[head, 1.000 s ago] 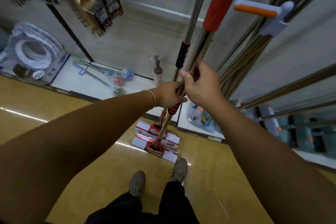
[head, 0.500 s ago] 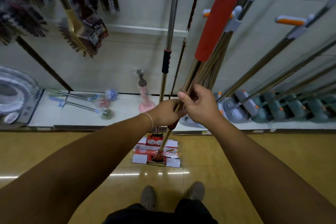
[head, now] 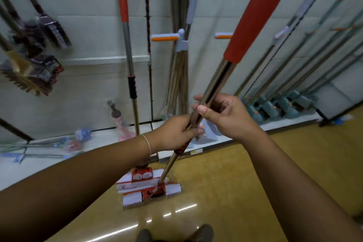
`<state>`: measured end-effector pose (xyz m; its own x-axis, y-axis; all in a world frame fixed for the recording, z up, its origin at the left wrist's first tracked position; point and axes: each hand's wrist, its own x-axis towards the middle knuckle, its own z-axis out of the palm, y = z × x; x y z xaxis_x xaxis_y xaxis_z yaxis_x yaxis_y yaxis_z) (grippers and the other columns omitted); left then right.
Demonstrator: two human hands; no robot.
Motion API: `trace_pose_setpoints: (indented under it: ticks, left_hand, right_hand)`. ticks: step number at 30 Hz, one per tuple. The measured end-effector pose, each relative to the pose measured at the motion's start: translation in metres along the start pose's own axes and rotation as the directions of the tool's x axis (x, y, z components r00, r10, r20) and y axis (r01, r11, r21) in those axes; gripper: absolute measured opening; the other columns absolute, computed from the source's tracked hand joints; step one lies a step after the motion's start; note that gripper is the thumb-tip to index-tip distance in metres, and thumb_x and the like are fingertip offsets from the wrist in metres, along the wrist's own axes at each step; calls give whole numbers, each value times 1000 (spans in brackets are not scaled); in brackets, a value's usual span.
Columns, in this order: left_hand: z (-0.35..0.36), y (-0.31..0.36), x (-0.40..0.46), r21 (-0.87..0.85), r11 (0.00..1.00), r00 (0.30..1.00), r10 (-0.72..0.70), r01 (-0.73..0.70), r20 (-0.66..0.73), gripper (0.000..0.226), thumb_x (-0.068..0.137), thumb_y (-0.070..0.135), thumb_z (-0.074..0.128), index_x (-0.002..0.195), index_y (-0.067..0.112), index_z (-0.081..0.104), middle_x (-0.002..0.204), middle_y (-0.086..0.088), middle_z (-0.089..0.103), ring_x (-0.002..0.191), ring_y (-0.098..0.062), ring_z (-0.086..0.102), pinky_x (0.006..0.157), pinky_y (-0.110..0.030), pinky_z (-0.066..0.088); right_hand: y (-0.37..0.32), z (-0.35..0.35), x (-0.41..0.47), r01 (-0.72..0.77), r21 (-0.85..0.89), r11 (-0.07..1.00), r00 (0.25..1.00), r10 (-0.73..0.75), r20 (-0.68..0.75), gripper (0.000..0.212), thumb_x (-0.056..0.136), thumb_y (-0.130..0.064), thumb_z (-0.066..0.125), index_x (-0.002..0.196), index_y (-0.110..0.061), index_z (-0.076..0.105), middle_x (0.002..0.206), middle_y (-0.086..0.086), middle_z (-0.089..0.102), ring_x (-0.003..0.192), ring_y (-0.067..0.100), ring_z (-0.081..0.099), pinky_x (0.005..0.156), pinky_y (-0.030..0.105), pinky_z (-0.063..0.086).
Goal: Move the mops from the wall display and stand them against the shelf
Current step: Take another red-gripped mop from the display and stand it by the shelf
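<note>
Item 1: our shoes (head: 204, 232) on the glossy tan floor (head: 235, 192), at the lower edge of the head view.

Item 2: flat mop head in red-and-white packaging (head: 149, 188), resting on the floor just ahead of us, with what looks like a second packaged head touching it behind.

Item 3: our left hand (head: 176, 133), fingers clenched round the chrome mop pole with long red foam sleeve (head: 214, 86) just above its lower red-and-black grip. Our right hand (head: 225, 114) sits directly above, fingers and thumb curled round the same pole. The pole tilts up to the right, away from the wall.

Handling, as we judge it: a stiff, smooth metal tube, probably light but top-long and slippery on bare chrome; we would hold at the textured grip or the foam sleeve, one hand low and one high, and keep the head from dragging.

Item 4: a second chrome mop with red top sleeve and black grip (head: 129, 65), upright against the white wall panel (head: 94, 15).

Item 5: grey-and-orange lever mops (head: 182, 39) and a leaning row of teal-headed mops (head: 275, 104) on the low white ledge (head: 284, 122).
</note>
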<state>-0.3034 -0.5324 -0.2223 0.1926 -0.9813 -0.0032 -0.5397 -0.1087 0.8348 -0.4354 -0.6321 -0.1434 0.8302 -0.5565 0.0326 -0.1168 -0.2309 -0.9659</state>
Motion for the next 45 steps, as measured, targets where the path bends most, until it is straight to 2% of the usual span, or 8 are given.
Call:
trace_pose_setpoints:
  ticks: [4, 12, 14, 23, 28, 32, 39, 45]
  left_hand:
    - [12, 50, 37, -185, 982, 999, 35, -30, 21, 32, 86, 33, 68, 83, 2, 59, 69, -10, 59, 64, -12, 56, 64, -33, 47]
    - [76, 131, 115, -362, 932, 980, 98, -30, 171, 43, 73, 55, 69, 80, 13, 61, 71, -1, 59, 70, -16, 56, 70, -39, 45]
    - [98, 149, 135, -363, 931, 976, 114, -39, 188, 52, 73, 56, 68, 88, 6, 62, 80, -14, 65, 76, -30, 62, 76, -46, 49]
    - [181, 233, 215, -440, 889, 941, 247, -125, 231, 31, 82, 19, 74, 102, -4, 66, 103, -25, 70, 101, -37, 66, 95, -53, 49]
    - [212, 282, 263, -462, 859, 900, 361, -220, 243, 28, 81, 16, 74, 101, -1, 67, 101, -22, 70, 96, -31, 68, 93, -44, 52]
    - [235, 312, 309, -481, 841, 861, 419, -248, 289, 21, 80, 22, 76, 89, 6, 69, 78, -1, 70, 75, -11, 65, 72, -24, 52]
    - [284, 346, 396, -527, 802, 725, 537, -282, 430, 58, 78, 53, 66, 105, 2, 64, 103, -26, 66, 89, -24, 65, 86, -42, 54]
    - [323, 383, 461, -556, 780, 650, 585, -288, 484, 43, 73, 62, 64, 90, 23, 69, 95, -15, 71, 84, -24, 66, 82, -44, 54]
  right_hand:
    - [-24, -57, -14, 48, 25, 999, 991, -44, -126, 19, 90, -4, 65, 109, -8, 67, 104, 14, 74, 106, 25, 70, 94, 39, 56]
    - [-31, -172, -50, 91, 31, 995, 954, -78, -290, 18, 90, -5, 66, 107, -11, 67, 103, 9, 74, 106, 22, 70, 95, 41, 56]
    - [-28, -200, -60, 98, 48, 994, 936, -76, -343, 16, 89, -4, 66, 105, -9, 68, 101, 12, 74, 105, 26, 71, 94, 44, 56]
    - [-25, -314, -103, 114, -61, 992, 869, -129, -477, 11, 89, -9, 70, 97, -16, 71, 97, 13, 77, 98, 27, 73, 89, 44, 59]
    - [-36, -374, -119, 132, -132, 982, 786, -185, -590, 11, 90, -6, 67, 98, -13, 70, 96, 13, 76, 100, 32, 72, 92, 49, 57]
    - [-44, -418, -122, 120, -201, 972, 715, -225, -662, 11, 91, -3, 65, 97, -11, 69, 93, 13, 74, 96, 27, 72, 89, 39, 59]
    - [-38, -492, -108, 29, -273, 962, 587, -237, -774, 12, 92, -10, 65, 93, -21, 70, 92, 6, 76, 92, 19, 74, 83, 30, 59]
    - [-33, -554, -98, -103, -269, 958, 437, -200, -877, 12, 94, -15, 65, 86, -22, 71, 94, 13, 76, 97, 30, 72, 92, 50, 56]
